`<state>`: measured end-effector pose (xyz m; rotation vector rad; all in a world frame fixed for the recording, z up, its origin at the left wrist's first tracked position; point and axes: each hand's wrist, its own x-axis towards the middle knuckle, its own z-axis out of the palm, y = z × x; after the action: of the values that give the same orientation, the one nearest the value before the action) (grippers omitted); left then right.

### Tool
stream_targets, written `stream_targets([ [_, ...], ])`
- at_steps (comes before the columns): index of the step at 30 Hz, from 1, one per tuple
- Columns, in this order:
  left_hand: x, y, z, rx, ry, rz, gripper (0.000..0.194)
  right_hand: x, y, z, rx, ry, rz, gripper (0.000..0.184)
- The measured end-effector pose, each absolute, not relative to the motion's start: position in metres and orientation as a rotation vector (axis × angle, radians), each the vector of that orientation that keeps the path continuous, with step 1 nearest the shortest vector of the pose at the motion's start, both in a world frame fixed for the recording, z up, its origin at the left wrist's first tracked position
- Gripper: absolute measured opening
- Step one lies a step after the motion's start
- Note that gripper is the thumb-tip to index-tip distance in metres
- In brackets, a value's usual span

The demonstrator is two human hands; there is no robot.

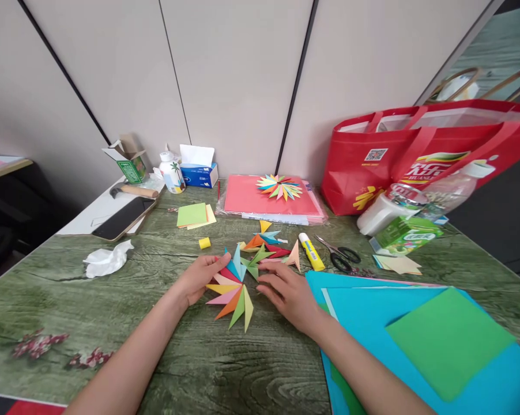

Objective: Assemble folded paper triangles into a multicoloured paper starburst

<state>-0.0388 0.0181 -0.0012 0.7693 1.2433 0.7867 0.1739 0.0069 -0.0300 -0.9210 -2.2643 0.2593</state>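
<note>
The left hand [202, 278] pinches a paper fan [234, 297], between it and the right hand [288, 291], which is at a green piece [256, 260]; whether it grips, I cannot tell. Beyond lie glue [312, 252] and scissors [340, 254], then a star [279, 187] on red paper [242, 195].

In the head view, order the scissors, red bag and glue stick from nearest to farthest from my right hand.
1. Glue stick: just beyond your right hand, slightly right.
2. Scissors: right of the glue stick.
3. Red bag: farther back, on the right.

Paper fan [229, 302] before folded pieces [277, 252], glue stick [312, 252] and scissors [335, 251] right, possibly touching.
</note>
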Motion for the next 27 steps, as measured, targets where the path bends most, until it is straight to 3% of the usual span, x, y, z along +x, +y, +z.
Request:
stream_targets([
  [4,-0.039,0.018,0.000,0.761,1.253,0.790,0.040,0.170,0.002,-0.029,-1.030,-2.394,0.203,0.023],
  [13,-0.041,0.018,-0.001,0.765,1.239,0.807,0.040,0.173,0.005,-0.034,-0.964,-2.365,0.258,0.022],
  [21,-0.044,0.019,-0.005,0.764,1.235,0.807,0.043,0.177,0.012,-0.038,-1.251,-1.787,0.220,0.028],
  [27,-0.043,0.019,-0.002,0.758,1.251,0.803,0.043,0.182,0.020,-0.041,-1.377,-1.677,0.334,0.033],
])
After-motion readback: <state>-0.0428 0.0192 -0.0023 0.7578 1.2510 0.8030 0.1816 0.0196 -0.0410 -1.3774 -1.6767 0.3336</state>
